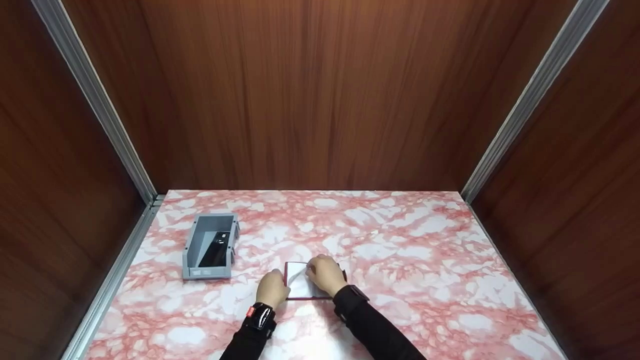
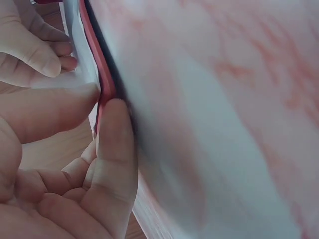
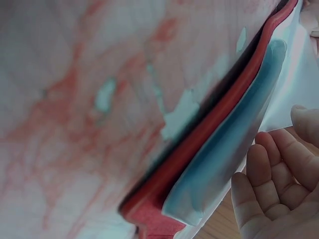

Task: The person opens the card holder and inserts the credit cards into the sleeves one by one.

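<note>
A small notebook (image 1: 296, 274) with a red cover lies open on the table, its pages white. At its left edge is my left hand (image 1: 272, 289); in the left wrist view its thumb and forefinger pinch the red cover edge (image 2: 102, 69). My right hand (image 1: 327, 275) is over the right half, pinching a white page (image 3: 286, 102) that stands lifted and curved between the halves. The right wrist view shows the red cover (image 3: 224, 109) below a stack of bluish-white pages (image 3: 224, 149). My right hand hides part of the right half.
On the left of the table stands a grey plastic bin (image 1: 206, 272) with a black object (image 1: 216, 250) inside. The table (image 1: 410, 260) has a red and white marbled top. Wood-grain panels (image 1: 300, 100) and metal posts (image 1: 95, 90) enclose it at the back and sides.
</note>
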`<state>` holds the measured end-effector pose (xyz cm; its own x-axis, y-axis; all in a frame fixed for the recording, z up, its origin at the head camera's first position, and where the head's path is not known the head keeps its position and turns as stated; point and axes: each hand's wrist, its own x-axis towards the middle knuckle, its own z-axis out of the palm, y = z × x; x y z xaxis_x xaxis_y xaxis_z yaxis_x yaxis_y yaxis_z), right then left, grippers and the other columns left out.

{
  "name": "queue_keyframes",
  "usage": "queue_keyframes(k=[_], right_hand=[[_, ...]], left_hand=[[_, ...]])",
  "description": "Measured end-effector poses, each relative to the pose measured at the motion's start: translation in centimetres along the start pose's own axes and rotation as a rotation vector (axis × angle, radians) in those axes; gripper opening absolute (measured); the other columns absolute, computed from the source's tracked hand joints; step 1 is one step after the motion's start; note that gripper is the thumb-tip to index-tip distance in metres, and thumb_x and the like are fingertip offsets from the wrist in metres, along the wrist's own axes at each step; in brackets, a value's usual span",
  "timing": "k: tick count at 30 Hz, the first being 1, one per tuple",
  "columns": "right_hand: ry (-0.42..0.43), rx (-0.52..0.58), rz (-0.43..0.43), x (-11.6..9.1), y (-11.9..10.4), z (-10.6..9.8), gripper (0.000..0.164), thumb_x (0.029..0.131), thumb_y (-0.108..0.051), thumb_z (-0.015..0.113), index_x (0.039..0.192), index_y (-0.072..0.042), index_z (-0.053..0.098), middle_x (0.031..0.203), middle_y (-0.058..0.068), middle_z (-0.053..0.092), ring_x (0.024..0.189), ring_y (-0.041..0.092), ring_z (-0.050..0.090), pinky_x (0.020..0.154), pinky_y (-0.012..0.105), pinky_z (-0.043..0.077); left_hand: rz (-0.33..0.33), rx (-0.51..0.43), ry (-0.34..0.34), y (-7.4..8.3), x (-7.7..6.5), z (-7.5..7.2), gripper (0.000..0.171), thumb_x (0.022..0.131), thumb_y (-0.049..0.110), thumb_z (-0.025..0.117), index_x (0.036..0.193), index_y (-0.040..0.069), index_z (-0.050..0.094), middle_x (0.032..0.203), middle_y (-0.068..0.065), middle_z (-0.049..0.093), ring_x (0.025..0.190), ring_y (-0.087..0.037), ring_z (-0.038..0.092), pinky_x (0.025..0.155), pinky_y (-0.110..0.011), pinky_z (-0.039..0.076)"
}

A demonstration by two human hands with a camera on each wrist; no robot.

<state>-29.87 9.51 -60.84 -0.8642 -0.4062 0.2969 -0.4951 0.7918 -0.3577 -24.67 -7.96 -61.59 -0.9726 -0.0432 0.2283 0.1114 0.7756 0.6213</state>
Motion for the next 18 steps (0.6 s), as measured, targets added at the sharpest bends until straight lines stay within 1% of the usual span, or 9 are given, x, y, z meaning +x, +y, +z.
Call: queue_keyframes(k=[3,7,12,18], right_hand=[[0.014,0.006,0.000,0.00,-0.07,-0.05,0.011,0.085,-0.015,0.073,0.092,-0.006,0.074,0.085,0.005,0.065,0.083,0.026,0.064,0.073,0.039,0.052],[0.048,0.018,-0.015,0.03,-0.03,-0.20,0.012,0.085,-0.014,0.074,0.093,-0.005,0.074,0.082,0.004,0.063,0.079,0.023,0.062,0.073,0.036,0.051],[0.089,0.006,-0.073,-0.12,0.16,-0.38,0.011,0.082,-0.010,0.077,0.091,-0.005,0.073,0.082,0.005,0.064,0.078,0.022,0.061,0.074,0.034,0.050],[0.062,-0.031,-0.106,-0.92,-0.14,-0.53,0.012,0.081,-0.010,0.077,0.091,-0.006,0.073,0.082,0.003,0.063,0.078,0.022,0.060,0.074,0.033,0.050]], left_hand=[[0.001,0.006,0.006,0.01,-0.01,0.12,0.023,0.064,-0.005,0.072,0.069,0.005,0.052,0.063,-0.007,0.054,0.061,-0.033,0.058,0.061,-0.047,0.048],[-0.001,0.009,0.011,0.21,0.03,0.20,0.021,0.063,-0.006,0.072,0.070,0.004,0.053,0.064,-0.009,0.057,0.063,-0.037,0.060,0.063,-0.049,0.049],[-0.008,0.017,0.004,0.33,-0.01,0.06,0.022,0.063,-0.005,0.073,0.072,0.002,0.055,0.066,-0.011,0.059,0.066,-0.038,0.062,0.066,-0.050,0.050],[-0.027,0.023,-0.011,0.17,0.08,0.25,0.022,0.064,-0.004,0.074,0.072,0.002,0.055,0.066,-0.010,0.058,0.066,-0.038,0.062,0.067,-0.050,0.050]])
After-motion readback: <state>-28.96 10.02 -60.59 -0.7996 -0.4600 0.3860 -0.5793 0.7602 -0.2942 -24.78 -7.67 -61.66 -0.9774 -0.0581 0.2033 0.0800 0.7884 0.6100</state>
